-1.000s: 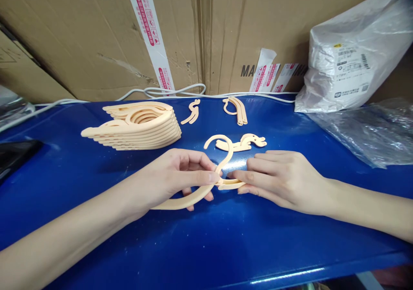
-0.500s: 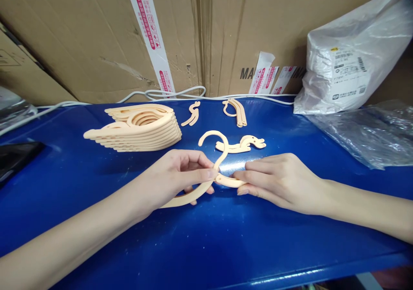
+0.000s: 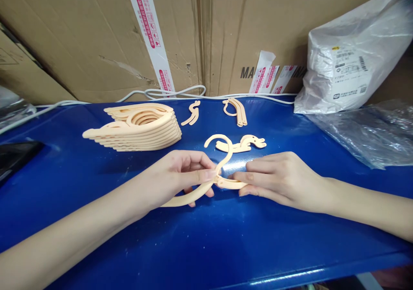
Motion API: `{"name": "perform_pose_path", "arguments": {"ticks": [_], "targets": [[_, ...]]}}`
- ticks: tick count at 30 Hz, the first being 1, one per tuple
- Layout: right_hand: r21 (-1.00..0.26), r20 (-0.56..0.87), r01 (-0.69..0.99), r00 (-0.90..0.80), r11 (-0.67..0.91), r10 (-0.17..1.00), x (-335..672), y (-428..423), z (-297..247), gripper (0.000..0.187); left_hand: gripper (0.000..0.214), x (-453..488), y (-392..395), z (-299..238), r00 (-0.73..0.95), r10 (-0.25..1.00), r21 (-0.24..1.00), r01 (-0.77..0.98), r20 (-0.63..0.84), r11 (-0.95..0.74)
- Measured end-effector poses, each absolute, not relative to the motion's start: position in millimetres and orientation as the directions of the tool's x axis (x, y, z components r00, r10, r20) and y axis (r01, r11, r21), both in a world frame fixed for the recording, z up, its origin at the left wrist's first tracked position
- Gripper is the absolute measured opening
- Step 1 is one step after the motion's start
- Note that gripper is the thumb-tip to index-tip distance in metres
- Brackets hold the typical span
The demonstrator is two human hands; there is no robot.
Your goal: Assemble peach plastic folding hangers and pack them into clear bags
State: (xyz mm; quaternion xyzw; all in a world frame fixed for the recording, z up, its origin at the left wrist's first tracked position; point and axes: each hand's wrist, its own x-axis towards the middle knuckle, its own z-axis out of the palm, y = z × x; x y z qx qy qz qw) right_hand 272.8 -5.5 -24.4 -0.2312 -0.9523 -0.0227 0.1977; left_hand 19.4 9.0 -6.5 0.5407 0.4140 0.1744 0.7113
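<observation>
Both hands hold one cream plastic folding hanger (image 3: 230,149) above the blue table. My left hand (image 3: 185,174) pinches it at the central joint, thumb on top, with one curved arm running down under the palm. My right hand (image 3: 284,180) grips the opposite arm, its fingers closed round the outer end. The hook rises from the joint and curls to the left. Just behind the hook lies a loose folded hanger piece (image 3: 248,144). Left of the hands is a neat stack of cream hangers (image 3: 138,128).
Further back lie a small hanger piece (image 3: 192,112) and a folded hanger (image 3: 238,111). A white cable (image 3: 174,93) runs along cardboard boxes (image 3: 103,36). At right stand a labelled white plastic bag (image 3: 338,70) and clear film (image 3: 371,131); a black object (image 3: 19,158) is at left.
The hanger's hook has tilted slightly to the right and down, turning about the joint. Both hands keep their grip and have barely moved.
</observation>
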Motion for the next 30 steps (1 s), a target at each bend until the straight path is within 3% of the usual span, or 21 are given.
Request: {"name": "perform_pose_path", "arguments": {"ticks": [5,12,30], "targets": [[-0.009,0.396,0.459,-0.814,0.888,0.425,272.8,-5.4,-22.4,0.032,0.016,18.7,10.5,-5.3,0.599,0.693,0.912,0.186,-0.401,0.367],[0.196,0.450,0.498,-0.811,0.845,0.374,279.1,0.6,-19.2,0.028,0.013,17.6,11.1,-2.2,0.578,0.707,0.905,0.153,-0.408,0.398],[0.170,0.428,0.500,-0.814,0.849,0.393,274.8,-1.9,-16.0,0.032,0.015,17.4,9.6,-3.6,0.558,0.730,0.915,0.158,-0.394,0.372]]}}
